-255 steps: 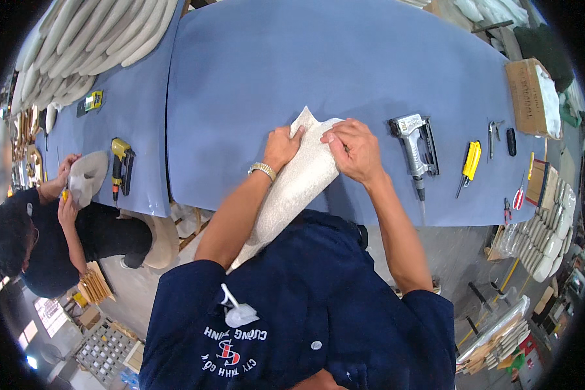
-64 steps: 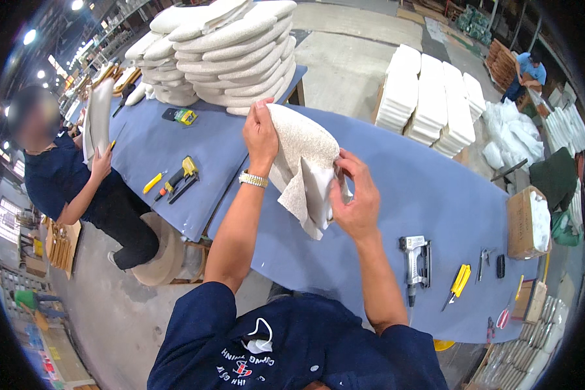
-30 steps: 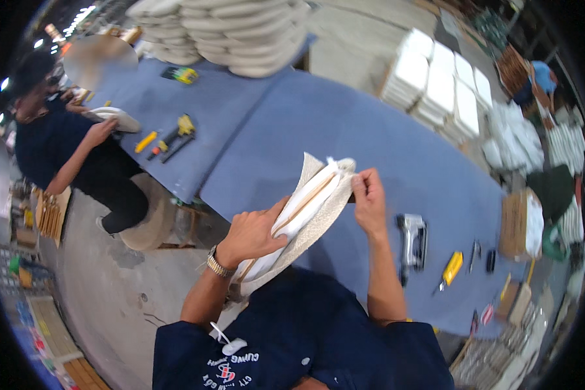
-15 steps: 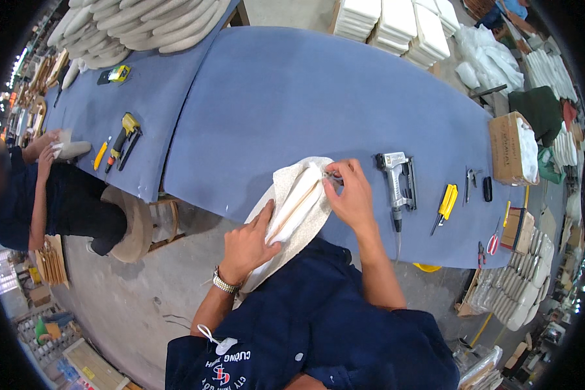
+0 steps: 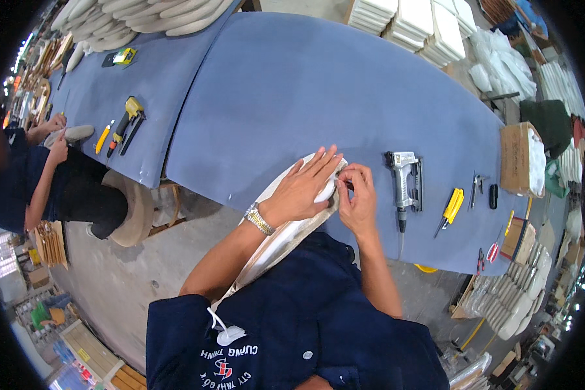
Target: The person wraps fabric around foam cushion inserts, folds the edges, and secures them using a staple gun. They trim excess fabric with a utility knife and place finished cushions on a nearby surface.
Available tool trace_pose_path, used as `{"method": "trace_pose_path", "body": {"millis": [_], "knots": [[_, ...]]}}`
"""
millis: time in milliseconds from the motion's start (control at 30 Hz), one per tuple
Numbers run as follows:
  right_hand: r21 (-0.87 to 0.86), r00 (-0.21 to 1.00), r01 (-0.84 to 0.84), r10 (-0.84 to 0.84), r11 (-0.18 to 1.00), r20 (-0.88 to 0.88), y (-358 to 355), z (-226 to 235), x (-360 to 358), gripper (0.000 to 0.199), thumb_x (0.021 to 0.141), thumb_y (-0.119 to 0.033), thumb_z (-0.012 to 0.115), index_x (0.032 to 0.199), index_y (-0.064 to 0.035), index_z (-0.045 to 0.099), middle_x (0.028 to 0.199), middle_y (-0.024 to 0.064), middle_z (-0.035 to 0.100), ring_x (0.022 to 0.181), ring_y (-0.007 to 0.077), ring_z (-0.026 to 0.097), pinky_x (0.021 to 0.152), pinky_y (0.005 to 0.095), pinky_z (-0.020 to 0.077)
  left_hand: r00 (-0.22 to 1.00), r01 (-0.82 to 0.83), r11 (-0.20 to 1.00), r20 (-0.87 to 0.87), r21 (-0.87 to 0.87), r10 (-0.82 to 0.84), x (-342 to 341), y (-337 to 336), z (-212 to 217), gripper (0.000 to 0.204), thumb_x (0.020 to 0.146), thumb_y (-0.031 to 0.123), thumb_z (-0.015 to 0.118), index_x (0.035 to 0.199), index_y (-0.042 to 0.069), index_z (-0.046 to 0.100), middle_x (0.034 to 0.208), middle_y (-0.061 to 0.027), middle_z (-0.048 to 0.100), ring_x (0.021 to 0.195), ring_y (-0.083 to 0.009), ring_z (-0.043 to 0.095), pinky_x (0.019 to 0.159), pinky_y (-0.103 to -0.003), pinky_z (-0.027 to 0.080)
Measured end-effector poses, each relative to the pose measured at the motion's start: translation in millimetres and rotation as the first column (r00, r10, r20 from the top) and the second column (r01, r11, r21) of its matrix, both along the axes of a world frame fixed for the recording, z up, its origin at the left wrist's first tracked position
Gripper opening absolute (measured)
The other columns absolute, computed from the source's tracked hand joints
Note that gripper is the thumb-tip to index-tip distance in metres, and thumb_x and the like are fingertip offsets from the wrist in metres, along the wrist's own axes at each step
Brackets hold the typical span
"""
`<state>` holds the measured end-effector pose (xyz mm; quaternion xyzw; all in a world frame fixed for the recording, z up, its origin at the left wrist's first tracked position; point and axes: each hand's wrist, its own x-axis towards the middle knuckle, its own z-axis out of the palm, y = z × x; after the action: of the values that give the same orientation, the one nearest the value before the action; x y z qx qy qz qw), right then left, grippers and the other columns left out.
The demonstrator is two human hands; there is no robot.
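Observation:
A long padded cushion (image 5: 273,246) in cream fabric, with white filling along its middle, leans from my lap onto the near edge of the blue table (image 5: 292,91). My left hand (image 5: 300,192) lies flat over its upper part, fingers stretched out toward the far end. At the cushion's far right edge my right hand (image 5: 356,195) pinches the fabric edge between thumb and fingers. Whatever lies beneath my left palm is hidden.
Right of my hands lie a silver staple gun (image 5: 406,185) with a hose, a yellow-handled tool (image 5: 453,205), red-handled scissors (image 5: 493,251) and a cardboard box (image 5: 520,159). At left, a co-worker (image 5: 52,175) sits beside a yellow staple gun (image 5: 129,123). Stacked cushions (image 5: 143,16) stand far left.
My left hand has moved up and right along the cushion and now lies flat over its upper part. The right hand stays at the fabric edge. The view has shifted slightly.

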<state>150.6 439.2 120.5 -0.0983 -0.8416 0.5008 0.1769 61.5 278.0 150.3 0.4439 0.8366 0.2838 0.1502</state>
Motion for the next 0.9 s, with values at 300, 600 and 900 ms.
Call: {"method": "trace_pose_path", "body": {"millis": [300,600,900], "knots": [[-0.001,0.993,0.101,-0.100,0.995,0.058,-10,22,-12,0.023,0.085,0.003,0.069,0.107,-0.0003,0.064,0.109,0.0146,0.059,0.090,0.0250,0.066,0.078,0.0338,0.0581,0.977,-0.160,0.954,0.178,0.254,0.116,0,4,-19,0.063,0.074,-0.003,0.068,0.136,-0.001,0.059,0.137,-0.0201,0.063,0.127,-0.0362,0.060,0.109,-0.043,0.049],[0.150,0.988,0.152,-0.154,0.977,0.005,-23,6,-10,0.016,0.086,0.001,0.072,0.101,-0.0008,0.068,0.108,0.0148,0.060,0.092,0.0256,0.065,0.074,0.0342,0.0566,0.977,-0.167,0.957,0.168,0.237,0.129,-1,-9,-24,0.058,0.075,0.003,0.076,0.132,0.004,0.066,0.136,-0.0145,0.066,0.127,-0.0295,0.063,0.111,-0.048,0.046],[-0.337,0.942,0.331,-0.284,0.882,0.182,-28,-9,5,0.023,0.098,-0.012,0.066,0.117,-0.0015,0.059,0.121,0.0177,0.059,0.104,0.0211,0.062,0.089,0.0368,0.0531,0.985,-0.152,0.971,0.104,0.182,0.135,3,-8,-20,0.055,0.076,0.006,0.076,0.130,0.009,0.069,0.136,-0.0094,0.068,0.130,-0.0236,0.061,0.117,-0.054,0.037]]}}
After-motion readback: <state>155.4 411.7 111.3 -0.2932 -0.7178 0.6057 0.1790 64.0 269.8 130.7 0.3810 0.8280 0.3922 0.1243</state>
